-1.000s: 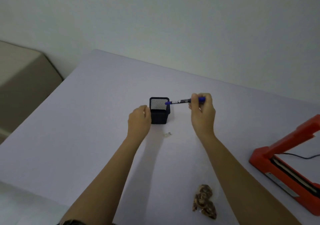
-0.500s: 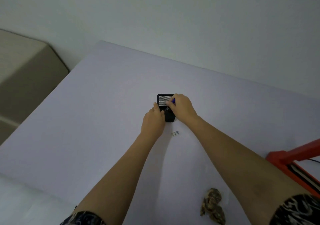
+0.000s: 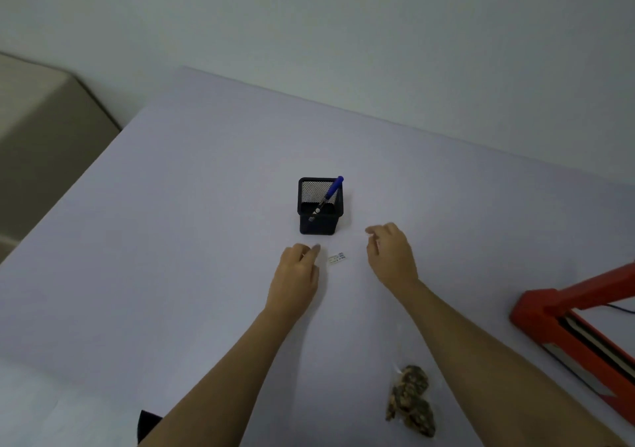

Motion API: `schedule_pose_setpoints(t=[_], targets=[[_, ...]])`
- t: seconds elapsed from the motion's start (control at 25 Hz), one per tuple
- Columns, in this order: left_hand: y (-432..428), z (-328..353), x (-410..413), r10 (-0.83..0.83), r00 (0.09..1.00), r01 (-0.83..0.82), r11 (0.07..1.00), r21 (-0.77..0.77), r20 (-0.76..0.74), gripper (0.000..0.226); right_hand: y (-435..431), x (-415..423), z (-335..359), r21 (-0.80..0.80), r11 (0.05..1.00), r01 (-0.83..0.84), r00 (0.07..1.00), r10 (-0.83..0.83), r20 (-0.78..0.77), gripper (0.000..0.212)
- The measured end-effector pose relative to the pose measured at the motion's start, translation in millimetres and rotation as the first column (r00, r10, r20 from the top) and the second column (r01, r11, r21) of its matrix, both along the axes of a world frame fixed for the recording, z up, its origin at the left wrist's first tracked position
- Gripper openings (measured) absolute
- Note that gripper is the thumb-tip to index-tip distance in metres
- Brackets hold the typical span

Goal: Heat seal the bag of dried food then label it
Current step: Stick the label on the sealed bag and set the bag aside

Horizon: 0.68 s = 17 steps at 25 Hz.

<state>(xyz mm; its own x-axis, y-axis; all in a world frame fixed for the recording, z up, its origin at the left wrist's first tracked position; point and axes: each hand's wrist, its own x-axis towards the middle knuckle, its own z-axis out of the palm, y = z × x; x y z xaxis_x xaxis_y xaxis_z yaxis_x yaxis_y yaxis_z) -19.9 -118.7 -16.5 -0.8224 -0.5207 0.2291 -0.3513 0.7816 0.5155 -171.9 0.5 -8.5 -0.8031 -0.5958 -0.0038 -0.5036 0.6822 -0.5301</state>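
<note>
A small white label [image 3: 337,258] with blue writing lies on the white table [image 3: 171,240] between my two hands. My left hand [image 3: 295,275] hovers just left of it, fingers loosely curled and holding nothing. My right hand [image 3: 390,257] is to the label's right, fingers apart and empty. A black mesh pen holder [image 3: 319,211] stands beyond the label with a blue marker [image 3: 329,195] leaning inside it. The clear bag of brown dried food [image 3: 410,400] lies near the front, beside my right forearm. The red heat sealer [image 3: 580,330] sits at the right edge, its arm raised.
A black cable [image 3: 618,307] runs behind the sealer. A beige piece of furniture [image 3: 44,130] stands off the table's left side. A pale wall rises behind the table's far edge.
My right hand has put the blue marker into the pen holder and let go. Both hands have drawn back from the holder toward the label.
</note>
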Motion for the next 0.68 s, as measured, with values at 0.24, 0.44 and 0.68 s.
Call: schedule_pose_setpoints(t=[0.24,0.44,0.68], targets=[[7.9,-27.6,-1.3,-0.100,0.945,0.129,0.989,-0.074,0.312,0.047,10.0,41.1,-27.8,0.132,0.959,-0.252,0.968,0.246,0.060,0.058],[7.6,-26.0,-3.4,-0.092,0.931,0.142,0.983,-0.117,0.354,0.052,2.6,45.6,-28.4,0.159,0.961,-0.225,0.973,0.215,0.079,0.054],[3.9,-28.0,-1.7,-0.117,0.925,0.151,0.986,-0.068,0.360,0.053,-10.6,55.7,-24.7,-0.074,0.995,0.074,0.942,-0.045,0.333,0.036]])
